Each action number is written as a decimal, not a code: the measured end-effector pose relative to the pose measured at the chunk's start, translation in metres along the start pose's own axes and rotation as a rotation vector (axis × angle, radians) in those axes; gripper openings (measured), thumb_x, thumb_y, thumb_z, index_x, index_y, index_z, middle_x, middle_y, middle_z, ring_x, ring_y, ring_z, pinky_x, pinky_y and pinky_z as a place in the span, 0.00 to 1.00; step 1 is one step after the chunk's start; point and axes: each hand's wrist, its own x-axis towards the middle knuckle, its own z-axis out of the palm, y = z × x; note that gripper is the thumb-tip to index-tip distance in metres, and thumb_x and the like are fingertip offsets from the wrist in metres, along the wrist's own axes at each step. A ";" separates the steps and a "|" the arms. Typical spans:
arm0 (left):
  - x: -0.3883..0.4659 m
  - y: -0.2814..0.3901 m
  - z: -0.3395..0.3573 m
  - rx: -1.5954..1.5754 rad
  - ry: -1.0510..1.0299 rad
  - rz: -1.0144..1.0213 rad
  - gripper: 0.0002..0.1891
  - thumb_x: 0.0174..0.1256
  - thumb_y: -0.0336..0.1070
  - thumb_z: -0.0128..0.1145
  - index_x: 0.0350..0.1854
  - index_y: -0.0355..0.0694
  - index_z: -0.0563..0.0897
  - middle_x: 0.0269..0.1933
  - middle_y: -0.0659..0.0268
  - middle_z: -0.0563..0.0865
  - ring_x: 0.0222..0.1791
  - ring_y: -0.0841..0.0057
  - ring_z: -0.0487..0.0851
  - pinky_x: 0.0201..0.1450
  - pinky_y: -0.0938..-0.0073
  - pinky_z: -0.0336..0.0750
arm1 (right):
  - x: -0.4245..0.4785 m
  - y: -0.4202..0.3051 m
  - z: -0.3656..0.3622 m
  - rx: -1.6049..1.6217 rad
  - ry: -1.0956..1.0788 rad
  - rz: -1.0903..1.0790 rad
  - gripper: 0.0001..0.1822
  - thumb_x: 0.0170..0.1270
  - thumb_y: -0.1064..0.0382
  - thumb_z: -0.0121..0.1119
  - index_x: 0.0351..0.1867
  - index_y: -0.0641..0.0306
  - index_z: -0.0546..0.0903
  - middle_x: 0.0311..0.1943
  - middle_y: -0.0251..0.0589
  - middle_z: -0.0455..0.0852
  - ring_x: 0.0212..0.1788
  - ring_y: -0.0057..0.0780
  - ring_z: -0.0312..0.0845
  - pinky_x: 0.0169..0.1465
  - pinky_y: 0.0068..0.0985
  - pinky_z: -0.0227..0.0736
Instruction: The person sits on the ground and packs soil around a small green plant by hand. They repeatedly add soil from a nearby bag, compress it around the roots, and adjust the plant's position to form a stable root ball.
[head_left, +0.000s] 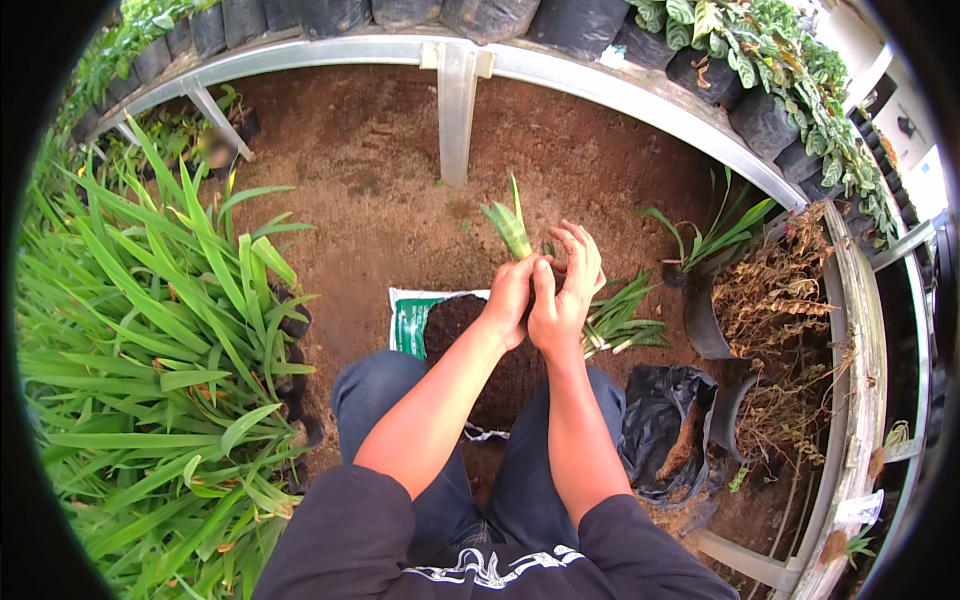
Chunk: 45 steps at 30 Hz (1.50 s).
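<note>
My left hand (508, 298) is closed around the lower part of a small plant with short, broad green leaves (511, 231), which point up and away from me. Pressed close beside it is my right hand (561, 304), its thumb near the plant's base and its fingers curved. Something dark shows between the palms, but the hands hide most of it. Beneath them, between my knees, lies dark potting soil (455, 330) in an opened white and green plastic bag (408, 321). A bunch of cut leafy shoots (624, 319) rests on the ground right of my right hand.
Dense long-leaved plants (165, 360) crowd the left side. Right of my knee are a crumpled black plastic bag (660, 420) and dried plants (780, 292) near a wooden rail (862, 375). A metal bench leg (455, 112) stands ahead, under a bench edge with several black grow bags (577, 26).
</note>
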 end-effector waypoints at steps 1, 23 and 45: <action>0.000 0.000 0.000 0.015 0.002 0.017 0.14 0.78 0.43 0.49 0.44 0.40 0.84 0.40 0.65 0.87 0.42 0.75 0.85 0.48 0.70 0.80 | -0.001 0.000 0.001 -0.035 -0.006 -0.011 0.23 0.68 0.52 0.56 0.61 0.60 0.78 0.65 0.48 0.77 0.73 0.49 0.64 0.74 0.45 0.46; -0.006 0.030 -0.001 0.113 0.126 0.031 0.23 0.76 0.56 0.53 0.60 0.42 0.79 0.51 0.65 0.86 0.53 0.71 0.86 0.57 0.62 0.79 | -0.009 0.037 0.016 1.015 -0.146 0.743 0.29 0.83 0.43 0.40 0.71 0.62 0.70 0.67 0.46 0.75 0.70 0.38 0.69 0.74 0.37 0.60; 0.033 -0.026 -0.058 -0.443 -0.296 -0.151 0.15 0.77 0.47 0.47 0.46 0.43 0.81 0.45 0.63 0.87 0.46 0.70 0.85 0.49 0.66 0.80 | -0.013 -0.003 0.025 -0.248 -0.016 -0.107 0.14 0.61 0.59 0.61 0.46 0.61 0.83 0.51 0.41 0.85 0.61 0.43 0.76 0.65 0.45 0.60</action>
